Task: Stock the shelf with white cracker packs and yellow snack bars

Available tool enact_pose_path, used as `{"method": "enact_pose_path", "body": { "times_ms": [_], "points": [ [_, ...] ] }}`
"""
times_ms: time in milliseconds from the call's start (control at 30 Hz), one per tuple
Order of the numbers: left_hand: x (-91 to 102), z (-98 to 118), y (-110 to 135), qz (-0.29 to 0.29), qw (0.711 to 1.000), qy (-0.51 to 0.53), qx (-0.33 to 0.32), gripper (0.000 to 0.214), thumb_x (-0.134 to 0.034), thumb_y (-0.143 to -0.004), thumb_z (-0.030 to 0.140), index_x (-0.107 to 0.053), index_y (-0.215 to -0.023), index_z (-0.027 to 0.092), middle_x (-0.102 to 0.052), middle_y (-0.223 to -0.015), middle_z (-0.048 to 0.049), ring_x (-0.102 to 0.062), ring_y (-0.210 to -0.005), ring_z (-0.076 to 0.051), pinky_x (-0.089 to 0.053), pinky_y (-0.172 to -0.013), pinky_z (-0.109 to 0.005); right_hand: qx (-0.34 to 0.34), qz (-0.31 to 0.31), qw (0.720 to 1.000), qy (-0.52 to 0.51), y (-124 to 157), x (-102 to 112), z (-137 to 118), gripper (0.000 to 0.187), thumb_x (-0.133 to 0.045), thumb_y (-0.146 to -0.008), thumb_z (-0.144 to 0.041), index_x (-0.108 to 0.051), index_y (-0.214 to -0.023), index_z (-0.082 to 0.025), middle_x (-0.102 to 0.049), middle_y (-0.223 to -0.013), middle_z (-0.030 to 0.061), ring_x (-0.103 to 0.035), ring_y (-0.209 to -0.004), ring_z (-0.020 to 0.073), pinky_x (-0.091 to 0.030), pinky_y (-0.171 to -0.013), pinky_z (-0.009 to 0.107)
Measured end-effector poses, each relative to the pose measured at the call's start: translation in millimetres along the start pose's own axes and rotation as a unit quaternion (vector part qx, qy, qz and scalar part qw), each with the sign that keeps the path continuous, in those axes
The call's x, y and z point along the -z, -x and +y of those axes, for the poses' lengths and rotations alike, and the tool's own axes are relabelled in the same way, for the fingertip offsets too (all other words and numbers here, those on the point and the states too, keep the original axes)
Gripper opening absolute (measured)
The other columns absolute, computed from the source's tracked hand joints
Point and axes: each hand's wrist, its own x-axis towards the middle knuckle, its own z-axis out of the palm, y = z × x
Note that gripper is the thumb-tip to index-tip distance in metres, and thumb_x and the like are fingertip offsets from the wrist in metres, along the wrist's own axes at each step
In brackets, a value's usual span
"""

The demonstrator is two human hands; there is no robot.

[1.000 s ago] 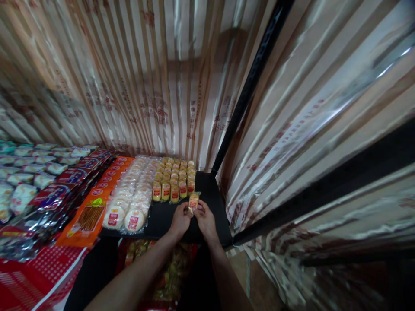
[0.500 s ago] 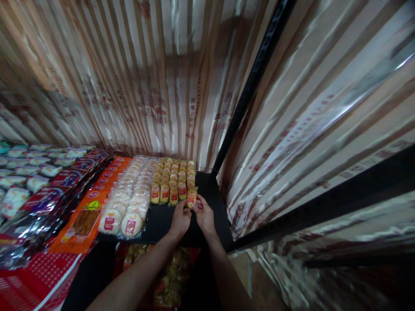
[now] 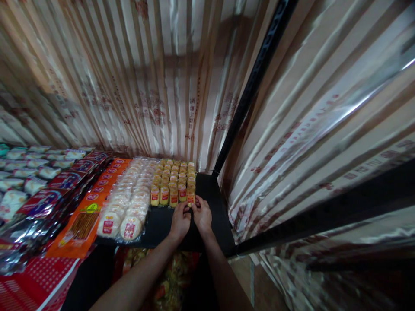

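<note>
Both my hands meet at the front of a block of small yellow snack packets (image 3: 173,179) on a black shelf (image 3: 212,203). My left hand (image 3: 180,221) and my right hand (image 3: 202,216) have curled fingers that pinch one small yellow packet (image 3: 190,198) with a red label. That packet sits at the right end of the front row, touching its neighbours. The fingertips rest on its lower edge.
Left of the yellow block lie rows of round white cakes in clear wrap (image 3: 129,203), then orange packets (image 3: 87,214), dark red packets (image 3: 45,201) and pale packets (image 3: 19,172). Striped plastic curtains (image 3: 145,77) hang behind and to the right, with a black post (image 3: 249,95) at the shelf corner.
My hands carried the yellow packet from in front of the block forward and down into the right end of the front row.
</note>
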Motion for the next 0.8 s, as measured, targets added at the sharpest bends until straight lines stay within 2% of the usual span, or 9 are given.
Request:
{"method": "enact_pose_path", "body": {
  "times_ms": [133,300,467,633,800],
  "points": [
    [1.8,1.1,0.4,-0.002,0.999,-0.031,-0.035,0.045,-0.045,-0.066,-0.003,-0.058,-0.103,0.020,-0.054,-0.114,-0.0063,-0.057,-0.096,-0.014,-0.047,-0.092,-0.032,-0.005,0.015,0.999,0.051,2.1,0.0,-6.4,0.034,-0.050,-0.076,-0.025,-0.061,-0.108,-0.020,-0.061,-0.094,0.0064,-0.061,-0.075,0.0173,-0.050,-0.070,0.029],
    [2.0,0.2,0.5,-0.002,0.995,-0.085,-0.044,0.047,-0.044,-0.062,-0.003,-0.061,-0.100,0.019,-0.055,-0.110,-0.0062,-0.055,-0.098,-0.016,-0.041,-0.098,-0.033,-0.004,0.013,0.996,0.088,5.3,0.5,-10.2,0.032,-0.048,-0.077,-0.026,-0.061,-0.106,-0.020,-0.060,-0.098,0.0064,-0.060,-0.071,0.0153,-0.049,-0.068,0.027],
    [4.6,-3.6,1.6,-0.012,0.995,-0.088,-0.052,0.049,-0.044,-0.062,-0.002,-0.061,-0.104,0.018,-0.053,-0.114,-0.0081,-0.055,-0.100,-0.017,-0.041,-0.099,-0.032,-0.013,0.030,0.997,0.070,10.2,-0.6,-5.8,0.032,-0.048,-0.078,-0.025,-0.060,-0.106,-0.017,-0.059,-0.100,0.0094,-0.061,-0.070,0.0158,-0.050,-0.069,0.028],
    [6.2,-7.1,0.7,-0.017,0.996,-0.073,-0.037,0.052,-0.046,-0.060,-0.001,-0.062,-0.105,0.019,-0.052,-0.123,-0.0076,-0.049,-0.115,-0.019,-0.034,-0.105,-0.034,-0.001,0.011,0.998,0.059,11.9,-1.1,-3.1,0.024,-0.047,-0.077,-0.019,-0.063,-0.095,-0.020,-0.062,-0.090,0.0056,-0.061,-0.072,0.0155,-0.050,-0.069,0.027],
    [6.3,-5.1,2.3,-0.017,0.998,-0.057,-0.022,0.052,-0.047,-0.059,-0.001,-0.063,-0.105,0.017,-0.050,-0.129,-0.0088,-0.047,-0.119,-0.021,-0.031,-0.107,-0.035,0.001,0.013,0.998,0.056,14.3,-0.2,-8.0,0.028,-0.047,-0.076,-0.020,-0.062,-0.100,-0.019,-0.062,-0.093,0.0067,-0.061,-0.074,0.0161,-0.050,-0.069,0.028]
  ]
}}
